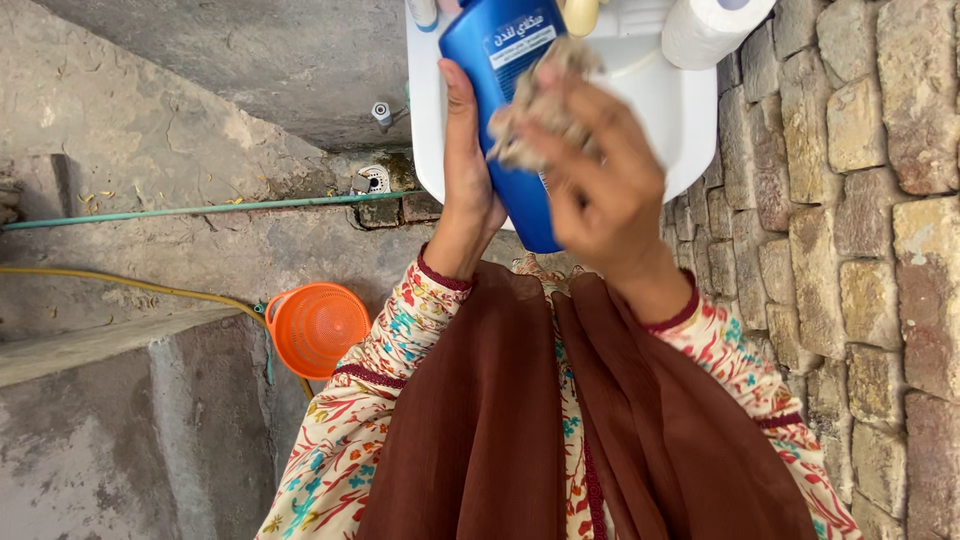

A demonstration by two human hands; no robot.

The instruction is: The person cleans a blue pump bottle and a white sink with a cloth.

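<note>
My left hand (pixel 468 180) grips a tall blue plastic bottle (pixel 505 60) with a pale label, held upright over a white washbasin (pixel 690 110). My right hand (pixel 610 190) presses a crumpled beige cloth (pixel 540 105) against the bottle's front face. The cloth and fingers hide the lower part of the label. Both arms wear floral sleeves, and a brown scarf hangs down between them.
A roll of white paper (pixel 705 25) sits on the basin's right edge beside a rough stone wall (pixel 860 230). Below on the concrete floor lie an orange plastic funnel-like basket (pixel 315 325), a green pipe (pixel 200 210) and a yellow hose (pixel 120 283).
</note>
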